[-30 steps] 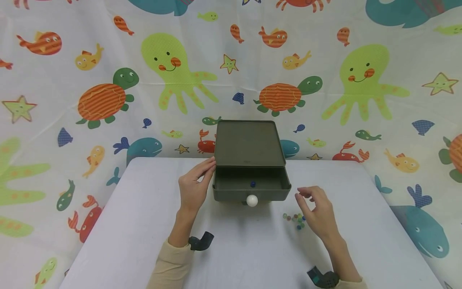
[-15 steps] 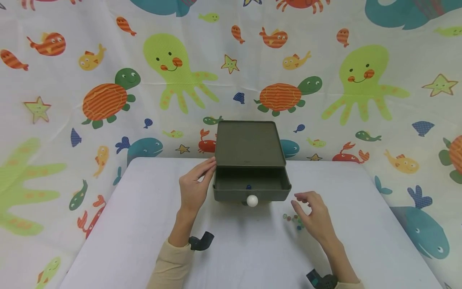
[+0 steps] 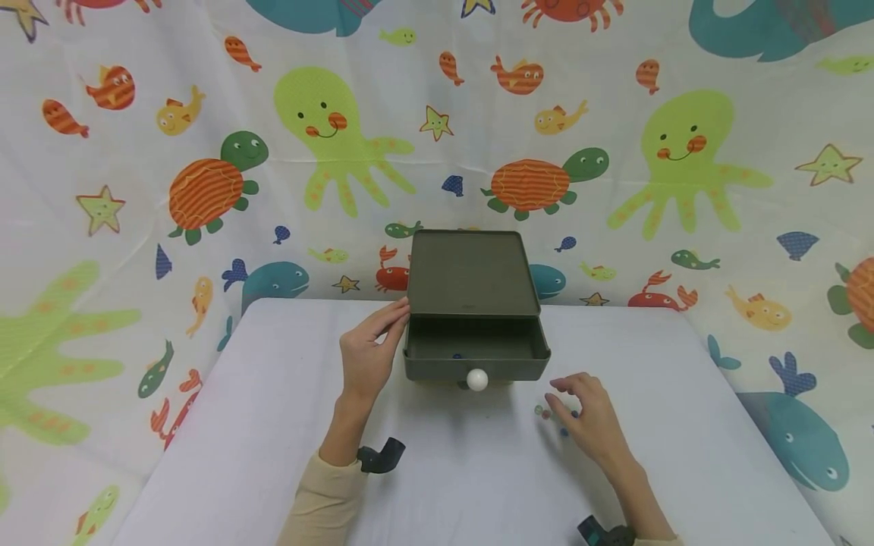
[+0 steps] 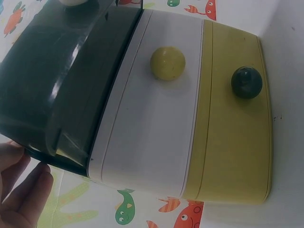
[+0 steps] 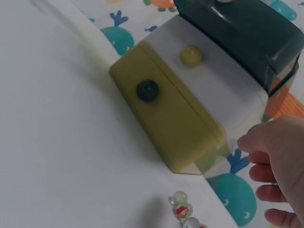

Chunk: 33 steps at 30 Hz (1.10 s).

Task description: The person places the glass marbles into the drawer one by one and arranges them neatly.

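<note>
A small drawer cabinet (image 3: 473,273) stands on the table, its dark green top drawer (image 3: 437,370) pulled out by a white knob. Inside that drawer lies a blue marble (image 3: 457,356), mostly hidden by the front wall. My left hand (image 3: 365,353) rests its fairly straight fingertips on the cabinet's left side, near the top. To the right of the cabinet, my right hand (image 3: 590,417) hovers above the table with thumb and forefinger apart, holding nothing. Beneath it are several glass marbles (image 3: 539,410), partly covered by the hand; the right wrist view shows some clear marbles (image 5: 179,197) too.
Below the pulled-out drawer, the wrist views show a white drawer (image 4: 147,114) with a yellow knob and a yellow drawer (image 4: 232,137) with a dark green knob. The white table (image 3: 273,425) ends at a cloth (image 3: 382,98) printed with sea animals.
The blue marble has rolled leftward and toward the drawer's front. My right hand has moved down and slightly left, over the marbles on the table. My left hand stays in place.
</note>
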Tool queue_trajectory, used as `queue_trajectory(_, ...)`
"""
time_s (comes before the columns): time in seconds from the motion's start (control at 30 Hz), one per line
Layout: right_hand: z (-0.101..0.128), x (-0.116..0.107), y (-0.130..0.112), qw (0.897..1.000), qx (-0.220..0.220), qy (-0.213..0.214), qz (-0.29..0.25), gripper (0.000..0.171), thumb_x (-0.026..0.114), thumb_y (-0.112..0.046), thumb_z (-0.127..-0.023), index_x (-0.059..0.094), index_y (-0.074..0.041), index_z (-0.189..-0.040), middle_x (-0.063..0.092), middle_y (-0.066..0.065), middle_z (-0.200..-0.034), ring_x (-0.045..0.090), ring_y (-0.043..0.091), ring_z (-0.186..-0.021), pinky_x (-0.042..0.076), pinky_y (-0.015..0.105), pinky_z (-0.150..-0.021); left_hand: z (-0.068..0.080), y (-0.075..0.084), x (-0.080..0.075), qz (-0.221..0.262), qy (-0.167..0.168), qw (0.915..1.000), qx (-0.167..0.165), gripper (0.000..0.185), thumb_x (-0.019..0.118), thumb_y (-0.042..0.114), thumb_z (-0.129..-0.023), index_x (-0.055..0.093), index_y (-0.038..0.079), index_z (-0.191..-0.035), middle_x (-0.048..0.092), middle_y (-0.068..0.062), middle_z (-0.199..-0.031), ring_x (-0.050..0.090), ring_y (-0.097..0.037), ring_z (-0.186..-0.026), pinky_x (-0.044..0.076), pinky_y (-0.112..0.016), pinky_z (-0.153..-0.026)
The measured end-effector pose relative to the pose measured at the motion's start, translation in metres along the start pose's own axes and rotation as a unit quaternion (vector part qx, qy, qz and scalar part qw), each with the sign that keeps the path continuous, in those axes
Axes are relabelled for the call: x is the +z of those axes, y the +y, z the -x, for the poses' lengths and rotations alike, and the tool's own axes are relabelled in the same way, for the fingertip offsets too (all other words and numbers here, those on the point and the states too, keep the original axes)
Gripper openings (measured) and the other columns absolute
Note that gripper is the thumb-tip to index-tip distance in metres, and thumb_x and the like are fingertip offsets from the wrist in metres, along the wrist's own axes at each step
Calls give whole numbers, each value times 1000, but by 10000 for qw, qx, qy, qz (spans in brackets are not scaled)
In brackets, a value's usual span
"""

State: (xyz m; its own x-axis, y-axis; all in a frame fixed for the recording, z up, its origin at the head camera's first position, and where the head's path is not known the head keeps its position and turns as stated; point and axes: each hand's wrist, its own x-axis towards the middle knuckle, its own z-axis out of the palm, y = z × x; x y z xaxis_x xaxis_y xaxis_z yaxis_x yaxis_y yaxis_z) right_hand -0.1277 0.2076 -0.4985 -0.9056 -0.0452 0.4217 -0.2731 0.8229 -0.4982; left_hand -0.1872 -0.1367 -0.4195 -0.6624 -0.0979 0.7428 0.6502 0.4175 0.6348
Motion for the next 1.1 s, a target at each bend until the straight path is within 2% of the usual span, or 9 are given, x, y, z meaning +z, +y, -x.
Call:
queue_trajectory(0.4, 4, 10, 9, 9999, -44, -137, 29, 18, 81, -13, -84, 74, -9, -100, 68, 2, -93, 58, 21, -95, 51, 43, -80, 1, -2, 1, 9, -22, 10000, -19, 20, 72, 7, -91, 77, 1, -110, 75, -12, -117, 73, -26, -108, 55, -13, -92)
queue_trajectory(0.73, 6, 15, 13, 9997, -43, -222, -13, 20, 81, -13, -82, 74, -8, -99, 68, 3, -93, 58, 25, -96, 48, 46, -84, 0, -1, 0, 16, -32, 10000, -55, 20, 72, 8, -92, 77, 2, -110, 75, -11, -117, 73, -25, -109, 55, -13, -92)
queue_trajectory(0.97, 8, 21, 17, 9980, -599, 187, 88, 19, 83, -8, -75, 74, -8, -91, 67, 1, -86, 59, 22, -85, 47, 41, -74, 0, -1, 0, 26, -9, 10000, -27, 20, 72, 6, -91, 77, 1, -110, 75, -12, -116, 73, -26, -108, 55, -12, -91)
queue_trajectory(1.1, 9, 25, 21, 9966, -758, 296, 146, 17, 84, -7, -73, 74, -8, -87, 66, 1, -83, 58, 20, -82, 47, 39, -71, 0, -2, 0, 49, 1, 10000, 9, 19, 72, 6, -91, 77, 0, -109, 75, -13, -116, 73, -27, -107, 55, -12, -91)
